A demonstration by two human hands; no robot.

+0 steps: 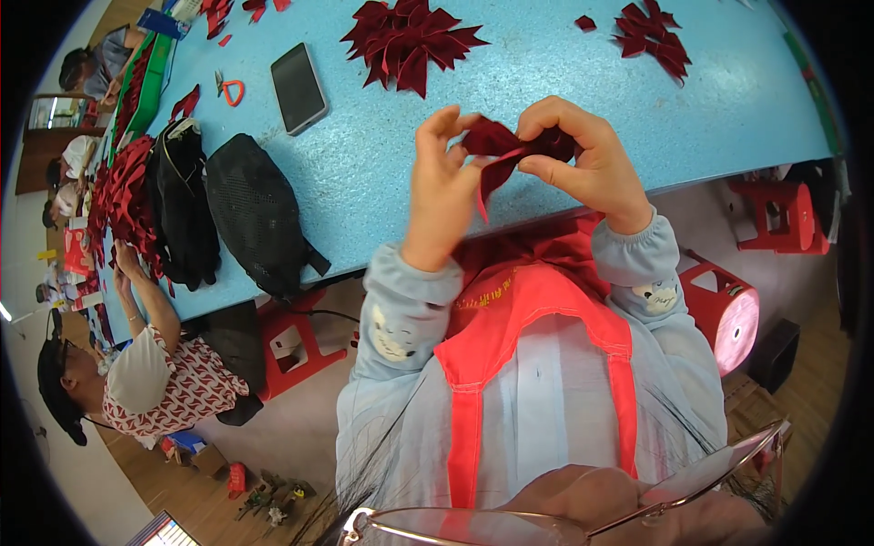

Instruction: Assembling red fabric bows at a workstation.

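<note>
Nearest the camera, a red apron (510, 309) is worn over light blue sleeves, and both forearms are raised from it toward the table edge. Just beyond, a dark red ribbon piece (514, 146) is held up between the two hands, above the near edge of the blue table (382, 173). The left hand (442, 177) is turned palm inward, its thumb and fingertips pressed together on the left end of the ribbon, with a loose tail hanging below. The right hand (583, 159) is curled over the right end, the thumb and forefinger pinching the folded cloth. The step in hand is judged to be the folding or pleating of the ribbon into a bow shape; the next move would call for the fold to be kept tight while the loose tail is drawn in.

Farther off, a phone (299, 87) lies at left, beside black bags (255, 214). A heap of finished dark red bows (405, 41) is seen at the far middle, and a smaller heap (655, 41) at far right. Red stools (728, 309) stand at the right, under the table.
</note>
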